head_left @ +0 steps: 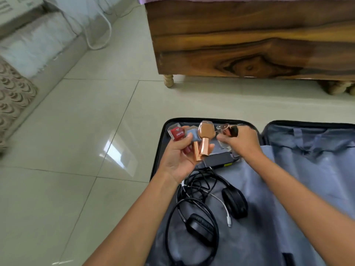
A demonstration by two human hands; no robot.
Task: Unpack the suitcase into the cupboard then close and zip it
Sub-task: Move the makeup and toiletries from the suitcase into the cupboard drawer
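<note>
A black suitcase [159, 143] with grey lining lies open on the floor. Over its far left corner my left hand [178, 160] grips several nail polish bottles: a red one [177, 133], a grey-blue one [192, 136] and one with a rose-gold cap [204, 140]. To the right, my right hand [242, 143] pinches a small dark bottle with a clear cap [227, 130] just above the lining. Inside the case lie black headphones [201, 225], a black power adapter [219, 161] with tangled cords, and a white cable [224, 208].
A wooden bed [249, 41] on turned legs stands just beyond the suitcase. The suitcase's other half [311, 143] lies open at the right. Pale floor tiles [86, 131] spread to the left, where a patterned mat [13, 93] and white covered items lie.
</note>
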